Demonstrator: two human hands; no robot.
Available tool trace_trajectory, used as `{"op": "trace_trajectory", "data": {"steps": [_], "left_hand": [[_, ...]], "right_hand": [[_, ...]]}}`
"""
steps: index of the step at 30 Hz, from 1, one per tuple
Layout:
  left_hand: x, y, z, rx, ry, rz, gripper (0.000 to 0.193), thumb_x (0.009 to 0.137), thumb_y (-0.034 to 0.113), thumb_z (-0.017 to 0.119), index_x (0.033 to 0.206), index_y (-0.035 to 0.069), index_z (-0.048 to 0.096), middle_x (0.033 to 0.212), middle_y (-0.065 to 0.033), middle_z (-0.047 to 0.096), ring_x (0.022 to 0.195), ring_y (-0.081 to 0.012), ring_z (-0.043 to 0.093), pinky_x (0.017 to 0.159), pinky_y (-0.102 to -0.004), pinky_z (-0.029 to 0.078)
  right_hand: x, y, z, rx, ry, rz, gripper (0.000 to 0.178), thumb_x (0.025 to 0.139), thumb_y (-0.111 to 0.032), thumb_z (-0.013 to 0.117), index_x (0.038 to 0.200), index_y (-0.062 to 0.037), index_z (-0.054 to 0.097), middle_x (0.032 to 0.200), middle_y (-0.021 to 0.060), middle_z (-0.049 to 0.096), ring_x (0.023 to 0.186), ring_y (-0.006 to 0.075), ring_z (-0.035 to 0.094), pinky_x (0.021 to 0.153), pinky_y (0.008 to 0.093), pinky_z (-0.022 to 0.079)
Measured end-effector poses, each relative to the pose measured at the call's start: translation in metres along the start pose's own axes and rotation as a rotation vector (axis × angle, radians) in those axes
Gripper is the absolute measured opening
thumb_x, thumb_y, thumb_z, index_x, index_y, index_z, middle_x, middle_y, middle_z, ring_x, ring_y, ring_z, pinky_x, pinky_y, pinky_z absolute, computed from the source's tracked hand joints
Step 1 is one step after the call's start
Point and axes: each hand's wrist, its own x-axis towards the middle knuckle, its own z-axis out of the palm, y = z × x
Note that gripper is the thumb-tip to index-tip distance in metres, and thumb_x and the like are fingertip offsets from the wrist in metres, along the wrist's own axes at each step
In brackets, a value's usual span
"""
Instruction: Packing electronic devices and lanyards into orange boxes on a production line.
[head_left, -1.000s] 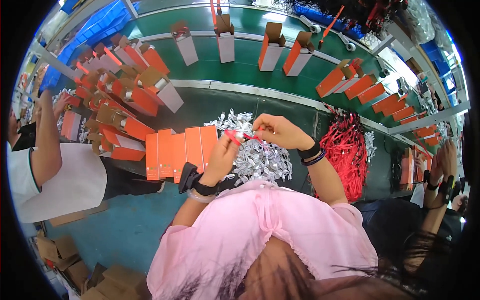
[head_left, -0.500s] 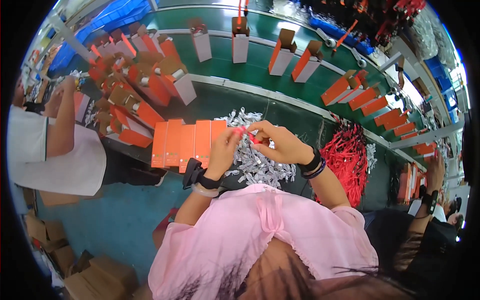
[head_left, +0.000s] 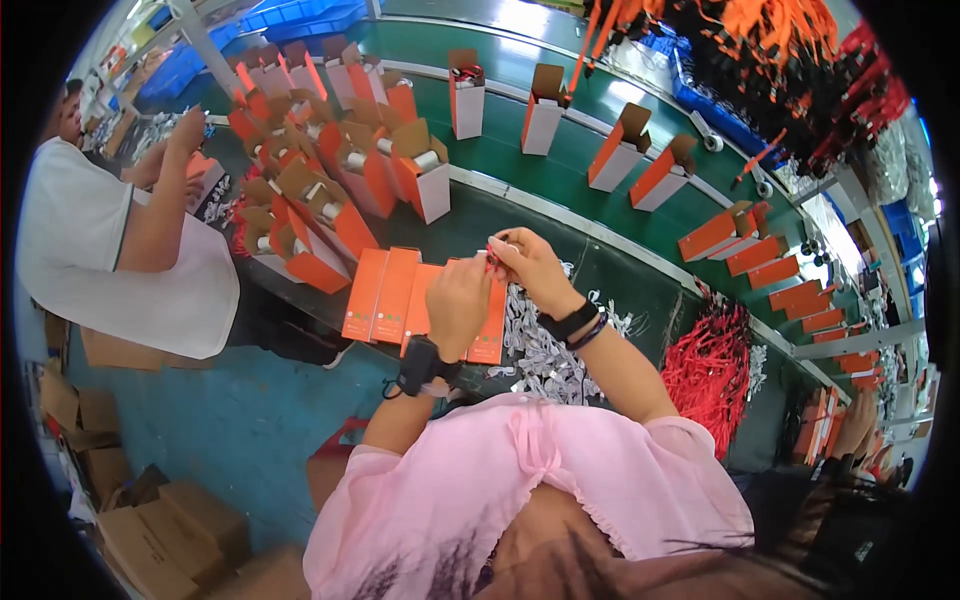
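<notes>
My left hand (head_left: 456, 300) and my right hand (head_left: 530, 272) meet in front of me, fingers pinched together around a small red-and-black strap (head_left: 491, 257). Most of the strap is covered by the fingers. Beneath the left hand lie several flat orange boxes (head_left: 367, 292) side by side on the dark worktable. A heap of bundled white cables (head_left: 548, 352) spreads under and beside my right hand. Farther right is a big pile of red-and-black straps (head_left: 708, 362).
Open orange-and-white boxes (head_left: 427, 180) crowd the table's left back. More boxes (head_left: 543, 112) stand on the green conveyor (head_left: 500, 150) behind a metal rail. At left a person in white (head_left: 125, 245) works. Cardboard cartons (head_left: 170, 540) lie on the floor; straps (head_left: 770, 40) hang upper right.
My view has swung left, so the table's contents appear farther right. Both hands stay together on the strap; the left hand now shows its back and sits over the orange boxes.
</notes>
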Motion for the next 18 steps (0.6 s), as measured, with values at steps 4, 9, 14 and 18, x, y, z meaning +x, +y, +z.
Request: {"op": "trace_trajectory", "data": {"steps": [4, 9, 14, 18], "left_hand": [[0.028, -0.060, 0.009, -0.379, 0.133, -0.318, 0.028, 0.094, 0.014, 0.059, 0.118, 0.000, 0.057, 0.099, -0.0132, 0.062, 0.082, -0.0256, 0.060, 0.076, -0.0370, 0.049], [0.061, -0.135, 0.038, -0.360, 0.148, -0.566, 0.043, 0.089, 0.009, 0.062, 0.129, -0.001, 0.049, 0.116, -0.0163, 0.057, 0.090, -0.0287, 0.061, 0.083, -0.0386, 0.049], [0.075, -0.154, 0.050, -0.322, 0.256, -0.513, 0.051, 0.088, 0.014, 0.064, 0.134, -0.001, 0.047, 0.122, -0.0194, 0.054, 0.109, -0.0319, 0.055, 0.094, -0.0404, 0.044], [0.086, -0.160, 0.043, -0.493, 0.261, -0.492, 0.049, 0.098, 0.027, 0.054, 0.136, -0.002, 0.046, 0.126, -0.0205, 0.053, 0.117, -0.0347, 0.050, 0.101, -0.0420, 0.038]], "right_hand": [[0.072, -0.022, 0.004, -0.223, -0.055, -0.244, 0.025, 0.094, -0.020, 0.066, 0.106, 0.0003, 0.059, 0.080, 0.0010, 0.061, 0.067, 0.0077, 0.059, 0.060, 0.0212, 0.050], [0.163, -0.037, 0.033, -0.938, 0.106, -0.843, 0.022, 0.084, -0.018, 0.073, 0.099, -0.0029, 0.066, 0.079, 0.0067, 0.063, 0.079, 0.0201, 0.061, 0.071, 0.0316, 0.048], [0.203, -0.017, 0.042, -1.169, 0.072, -0.978, 0.013, 0.078, -0.018, 0.073, 0.085, -0.0073, 0.069, 0.091, 0.0053, 0.064, 0.086, 0.0270, 0.061, 0.080, 0.0384, 0.048], [0.202, -0.019, 0.040, -1.470, -0.059, -1.045, 0.014, 0.079, -0.017, 0.072, 0.090, -0.0095, 0.069, 0.096, 0.0046, 0.064, 0.093, 0.0262, 0.061, 0.090, 0.0420, 0.044]]}}
